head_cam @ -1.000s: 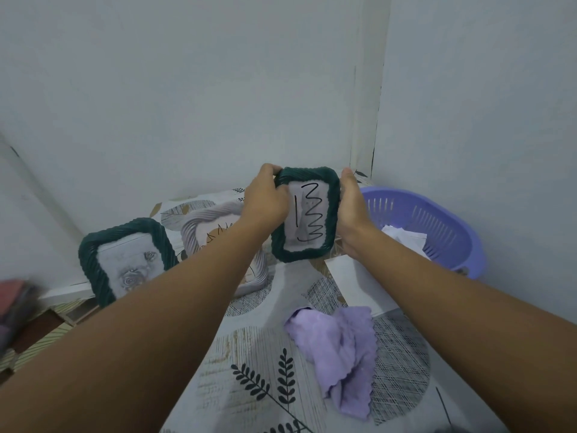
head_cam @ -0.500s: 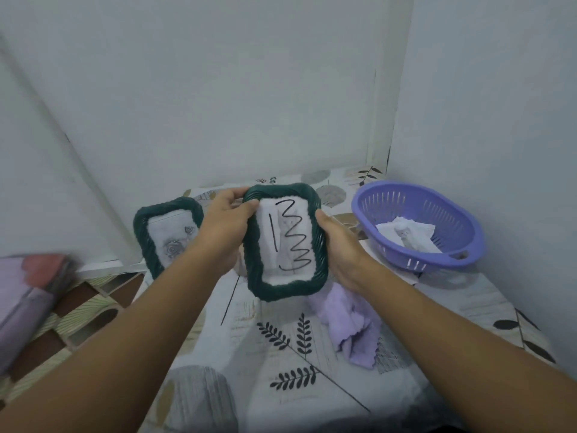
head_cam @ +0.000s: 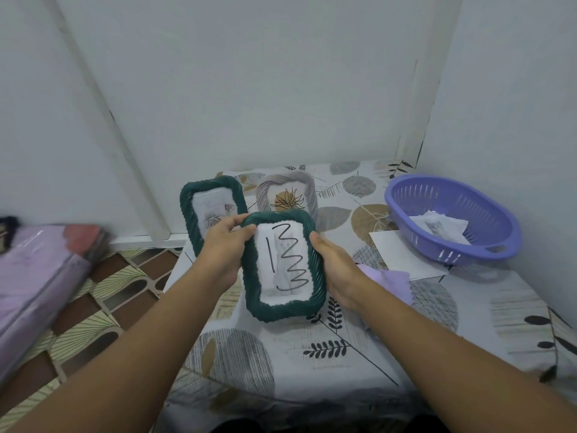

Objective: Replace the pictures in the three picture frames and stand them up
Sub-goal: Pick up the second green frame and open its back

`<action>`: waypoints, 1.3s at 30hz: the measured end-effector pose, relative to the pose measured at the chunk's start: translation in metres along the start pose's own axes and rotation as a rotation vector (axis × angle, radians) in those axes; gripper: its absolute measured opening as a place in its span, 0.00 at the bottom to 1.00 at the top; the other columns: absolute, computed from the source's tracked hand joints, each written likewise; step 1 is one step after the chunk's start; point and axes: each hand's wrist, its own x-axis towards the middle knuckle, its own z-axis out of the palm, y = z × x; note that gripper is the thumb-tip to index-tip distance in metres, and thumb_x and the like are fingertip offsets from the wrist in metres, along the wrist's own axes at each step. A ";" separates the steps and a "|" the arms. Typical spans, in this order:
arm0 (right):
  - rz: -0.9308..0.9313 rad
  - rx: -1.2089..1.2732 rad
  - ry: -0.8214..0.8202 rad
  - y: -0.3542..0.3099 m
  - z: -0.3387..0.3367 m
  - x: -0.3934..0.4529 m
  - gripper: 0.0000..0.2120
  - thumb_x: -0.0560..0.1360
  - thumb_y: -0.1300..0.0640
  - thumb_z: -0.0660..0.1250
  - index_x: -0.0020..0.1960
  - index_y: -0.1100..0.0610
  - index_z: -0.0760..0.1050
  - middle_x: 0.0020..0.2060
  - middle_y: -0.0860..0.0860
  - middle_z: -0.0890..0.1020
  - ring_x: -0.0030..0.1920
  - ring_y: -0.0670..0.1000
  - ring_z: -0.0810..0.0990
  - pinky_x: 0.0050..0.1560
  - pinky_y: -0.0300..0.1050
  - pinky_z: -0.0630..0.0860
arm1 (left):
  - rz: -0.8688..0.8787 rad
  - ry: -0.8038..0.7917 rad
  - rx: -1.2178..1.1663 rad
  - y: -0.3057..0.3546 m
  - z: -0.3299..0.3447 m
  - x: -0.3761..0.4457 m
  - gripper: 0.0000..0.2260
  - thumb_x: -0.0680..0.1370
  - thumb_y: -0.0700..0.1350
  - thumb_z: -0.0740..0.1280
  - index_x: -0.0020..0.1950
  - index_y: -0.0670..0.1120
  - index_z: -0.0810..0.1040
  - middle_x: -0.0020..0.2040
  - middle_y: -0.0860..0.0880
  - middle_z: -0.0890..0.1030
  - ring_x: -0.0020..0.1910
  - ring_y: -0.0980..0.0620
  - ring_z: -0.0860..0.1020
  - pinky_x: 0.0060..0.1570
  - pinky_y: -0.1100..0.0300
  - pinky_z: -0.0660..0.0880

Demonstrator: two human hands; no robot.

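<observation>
- Hands first: we grip a dark green frame [head_cam: 282,268] from both sides, our left hand [head_cam: 226,250] curled round its left edge with the thumb on the top corner, our right hand [head_cam: 335,271] wrapped round its right edge.
- That frame faces us, tilted slightly, above the tablecloth [head_cam: 327,364]; we cannot tell whether its lower edge touches the cloth.
- Its picture [head_cam: 282,267] is white paper with a black vertical stroke and a zigzag line.
- Behind the held frame, to the left, a second green frame [head_cam: 190,214] stands upright with a faint grey rose picture; our left hand partly covers it.
- Behind the held frame, slightly right, a grey frame [head_cam: 288,192] stands with a brown-and-black plant drawing.
- Right of the held frame, a purple cloth [head_cam: 390,281] lies under our right forearm, with a white sheet [head_cam: 402,256] just beyond it.
- Far right of the held frame sits a purple basket [head_cam: 452,220] with crumpled white paper [head_cam: 440,225] inside.
</observation>
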 end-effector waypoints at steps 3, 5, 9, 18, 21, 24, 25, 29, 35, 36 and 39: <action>-0.016 -0.018 0.009 0.003 0.000 -0.001 0.17 0.85 0.46 0.58 0.66 0.52 0.78 0.57 0.52 0.86 0.60 0.54 0.84 0.68 0.58 0.75 | 0.013 0.022 0.117 -0.007 -0.004 0.001 0.11 0.83 0.40 0.66 0.65 0.47 0.79 0.58 0.45 0.84 0.52 0.47 0.83 0.51 0.52 0.80; -0.038 -0.035 0.032 0.002 0.001 -0.003 0.15 0.85 0.46 0.58 0.64 0.51 0.79 0.56 0.51 0.86 0.58 0.54 0.84 0.67 0.58 0.76 | 0.105 0.085 0.382 -0.010 -0.004 -0.004 0.17 0.83 0.44 0.67 0.72 0.49 0.73 0.64 0.48 0.79 0.57 0.49 0.78 0.56 0.53 0.77; -0.077 -0.093 0.112 -0.002 0.006 -0.003 0.16 0.84 0.44 0.59 0.60 0.50 0.81 0.53 0.50 0.87 0.57 0.54 0.85 0.66 0.59 0.77 | 0.428 0.108 0.772 -0.009 0.003 -0.024 0.19 0.81 0.54 0.68 0.70 0.51 0.73 0.62 0.50 0.76 0.58 0.52 0.76 0.61 0.49 0.77; 0.004 0.083 0.072 -0.013 0.027 -0.013 0.24 0.85 0.40 0.53 0.60 0.53 0.82 0.52 0.57 0.87 0.50 0.54 0.85 0.55 0.52 0.77 | 0.608 -0.051 1.143 -0.016 0.037 -0.062 0.16 0.78 0.58 0.67 0.60 0.51 0.74 0.53 0.51 0.77 0.50 0.51 0.76 0.48 0.56 0.74; 0.001 0.108 0.010 -0.018 0.032 -0.020 0.30 0.83 0.34 0.48 0.64 0.51 0.80 0.58 0.60 0.85 0.58 0.60 0.82 0.62 0.55 0.75 | 0.652 -0.049 1.185 -0.019 0.032 -0.063 0.15 0.79 0.50 0.68 0.63 0.49 0.72 0.55 0.49 0.77 0.51 0.49 0.77 0.48 0.54 0.75; -0.005 0.090 -0.052 -0.022 0.035 -0.025 0.32 0.82 0.32 0.46 0.68 0.49 0.77 0.56 0.57 0.86 0.63 0.60 0.81 0.69 0.57 0.72 | 0.681 -0.021 1.152 -0.014 0.027 -0.066 0.15 0.78 0.46 0.67 0.64 0.49 0.72 0.53 0.50 0.78 0.50 0.50 0.77 0.47 0.55 0.74; -0.014 0.076 -0.073 -0.022 0.034 -0.026 0.32 0.82 0.32 0.45 0.70 0.49 0.76 0.56 0.56 0.86 0.61 0.58 0.82 0.68 0.56 0.73 | 0.684 -0.007 1.128 -0.012 0.024 -0.067 0.15 0.78 0.45 0.67 0.64 0.50 0.72 0.53 0.50 0.78 0.50 0.50 0.78 0.48 0.54 0.75; -0.070 -0.090 -0.110 -0.024 0.038 -0.034 0.20 0.84 0.36 0.51 0.65 0.43 0.76 0.53 0.50 0.87 0.58 0.50 0.83 0.65 0.49 0.71 | 0.590 0.054 0.896 0.000 0.008 -0.073 0.15 0.79 0.41 0.67 0.64 0.53 0.74 0.48 0.56 0.80 0.45 0.56 0.81 0.46 0.56 0.80; -0.288 -0.503 0.013 -0.001 0.030 -0.034 0.17 0.79 0.52 0.70 0.68 0.47 0.77 0.54 0.44 0.83 0.57 0.43 0.81 0.62 0.47 0.77 | 0.046 0.047 0.110 -0.010 -0.024 -0.060 0.12 0.79 0.33 0.66 0.61 0.43 0.78 0.50 0.41 0.84 0.40 0.48 0.83 0.39 0.52 0.82; -0.308 -0.579 0.074 0.005 0.027 -0.030 0.19 0.78 0.50 0.72 0.68 0.45 0.76 0.56 0.45 0.81 0.58 0.45 0.79 0.64 0.50 0.77 | -0.018 0.038 0.019 -0.016 -0.027 -0.059 0.11 0.79 0.32 0.66 0.61 0.41 0.78 0.50 0.39 0.84 0.39 0.47 0.83 0.37 0.52 0.81; -0.225 -0.761 0.216 0.013 0.018 -0.028 0.31 0.73 0.40 0.74 0.72 0.40 0.68 0.62 0.49 0.67 0.62 0.50 0.69 0.69 0.50 0.69 | -0.094 -0.044 -0.089 -0.038 -0.033 -0.056 0.11 0.80 0.31 0.64 0.60 0.39 0.80 0.47 0.38 0.85 0.34 0.49 0.83 0.29 0.57 0.78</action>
